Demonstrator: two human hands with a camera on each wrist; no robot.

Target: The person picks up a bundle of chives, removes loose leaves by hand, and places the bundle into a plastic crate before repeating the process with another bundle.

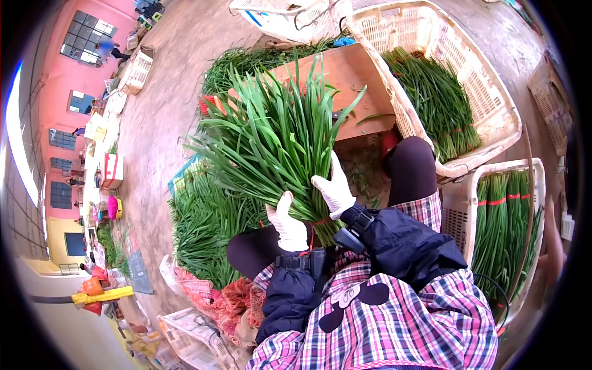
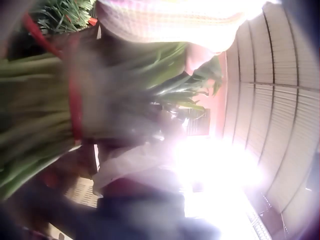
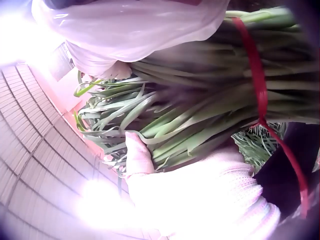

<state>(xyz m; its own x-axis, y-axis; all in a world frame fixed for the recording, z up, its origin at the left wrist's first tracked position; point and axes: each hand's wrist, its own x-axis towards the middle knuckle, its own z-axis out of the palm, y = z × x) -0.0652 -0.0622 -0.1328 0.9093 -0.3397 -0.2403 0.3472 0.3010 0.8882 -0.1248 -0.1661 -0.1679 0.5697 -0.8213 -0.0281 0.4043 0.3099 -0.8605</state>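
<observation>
A large bunch of long green leaves (image 1: 277,135) is held upright over the lap, its leaves fanning away from the body. The gloved left hand (image 1: 290,225) grips its near side, and the gloved right hand (image 1: 336,188) grips the other side, thumb across the stalks. Below both hands a red tie (image 1: 320,222) circles the stalks; in the right wrist view the red tie (image 3: 259,85) has a loose end hanging down. The left wrist view shows the left glove (image 2: 170,22) against the bunch (image 2: 30,100). The palms are largely hidden by the leaves.
Loose greens (image 1: 213,216) lie in a heap at the left. A cardboard piece (image 1: 364,80) is beyond the knees. At the right stand a crate (image 1: 493,117) with greens and another crate (image 1: 538,169) with tied bunches. Red cloth (image 1: 231,302) lies by the left sleeve.
</observation>
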